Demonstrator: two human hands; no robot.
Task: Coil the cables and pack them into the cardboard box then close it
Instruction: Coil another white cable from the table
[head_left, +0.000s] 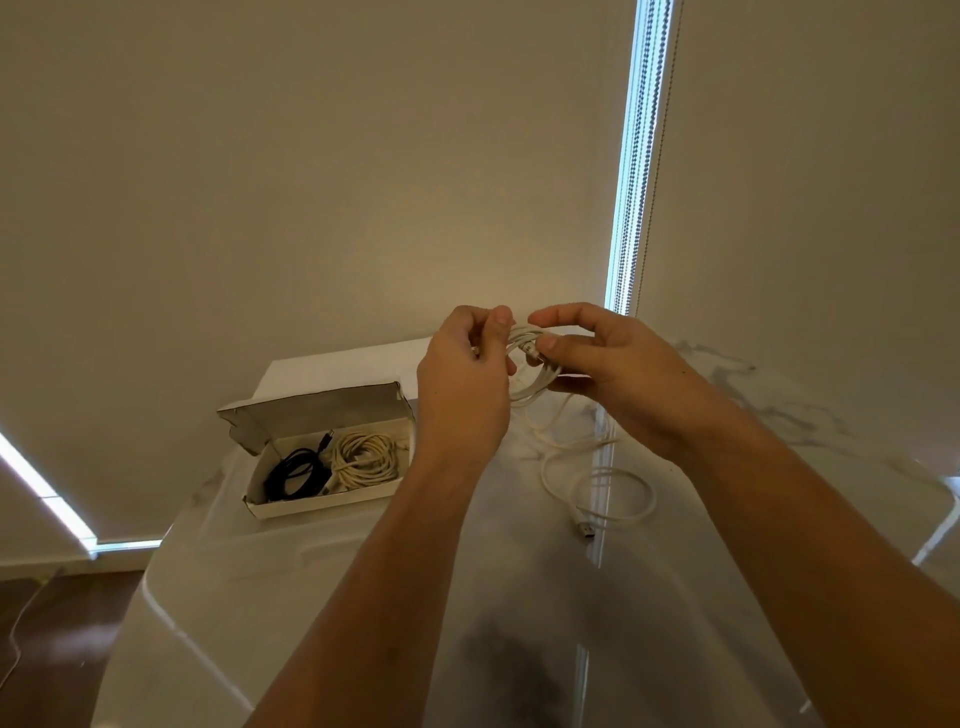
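Observation:
A white cable (597, 470) is partly wound into a small coil held up between both hands; the rest trails in loose loops on the table and ends in a USB plug (586, 530). My left hand (462, 382) grips the coil's left side. My right hand (608, 371) pinches the coil between thumb and fingers. To the left stands the open cardboard box (306, 506), its lid flap raised at the back. Inside it lie a coiled black cable (293, 473) and a coiled cream cable (363, 460).
The glossy marble-look table (363, 597) has a rounded left edge with dark wood floor (62, 623) beyond it. Roller blinds cover the wall behind, with a bright gap and bead chains (636, 182). A thin cord (21, 629) lies on the floor.

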